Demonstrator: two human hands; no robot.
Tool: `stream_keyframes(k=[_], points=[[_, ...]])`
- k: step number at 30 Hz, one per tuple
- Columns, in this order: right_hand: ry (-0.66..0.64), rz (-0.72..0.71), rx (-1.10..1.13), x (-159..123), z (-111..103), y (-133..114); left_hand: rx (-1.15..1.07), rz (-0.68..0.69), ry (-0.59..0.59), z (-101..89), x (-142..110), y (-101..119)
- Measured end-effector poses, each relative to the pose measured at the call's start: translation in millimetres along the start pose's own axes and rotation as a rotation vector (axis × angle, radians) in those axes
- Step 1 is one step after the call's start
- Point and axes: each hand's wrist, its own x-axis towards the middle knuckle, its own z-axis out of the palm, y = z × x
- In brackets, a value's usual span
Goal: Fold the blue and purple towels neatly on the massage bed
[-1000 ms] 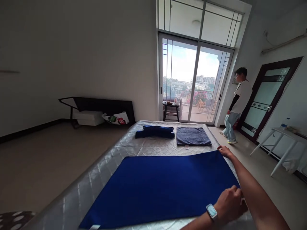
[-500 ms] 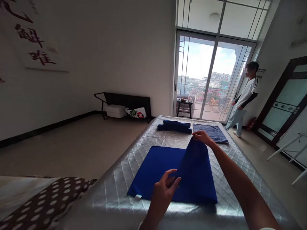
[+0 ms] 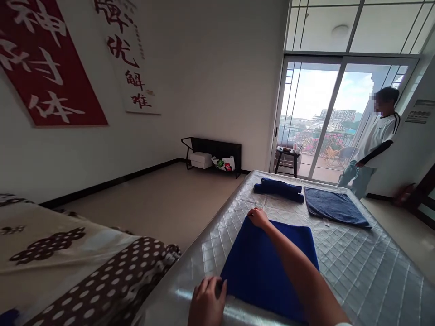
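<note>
A smooth royal-blue cloth (image 3: 261, 267) lies folded over on the silver quilted mattress, its fold on the right side. My right hand (image 3: 258, 218) has its fingers closed on the far left corner, and my forearm crosses over the cloth, covering part of its right half. At the near left corner, my left hand (image 3: 208, 296) is curled, with thumb and fingers around the cloth's edge. Beyond the cloth rest a dark-blue rolled towel (image 3: 278, 189) and, to its right, a flat grey-blue towel (image 3: 335, 206).
The mattress (image 3: 360, 267) extends right and away. To the left is a bed with a patterned blanket (image 3: 98, 276). A black bench (image 3: 217, 149) with a white box (image 3: 200, 160) stands by the wall. Another person (image 3: 377, 136) stands near the sliding glass door (image 3: 306, 117).
My right hand has carried the cloth's right edge over to the left, doubling the cloth. My left hand has moved to the near left corner. The view has turned left; the other person's pose differs.
</note>
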Motion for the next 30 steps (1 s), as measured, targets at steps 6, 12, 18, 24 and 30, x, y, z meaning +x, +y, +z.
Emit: stream_keyframes(k=[6, 12, 18, 24, 30], points=[[0.018, -0.028, 0.053, -2, 3, 5, -0.044, -0.042, -0.081, 2.6, -3, -1], [0.13, -0.07, 0.134, -18, -40, 1, -0.007, -0.118, -0.119, -0.1, 2, 0], [0.372, -0.163, 0.272, -70, -129, 12, -0.102, -0.105, -0.102, -26.4, 31, 19], [0.591, -0.098, 0.311, -156, -219, 25, -0.217, 0.134, 0.031, -90.2, 55, 95], [0.783, -0.002, 0.612, -239, -283, 35, -0.282, 0.413, 0.142, -145.3, 46, 196]])
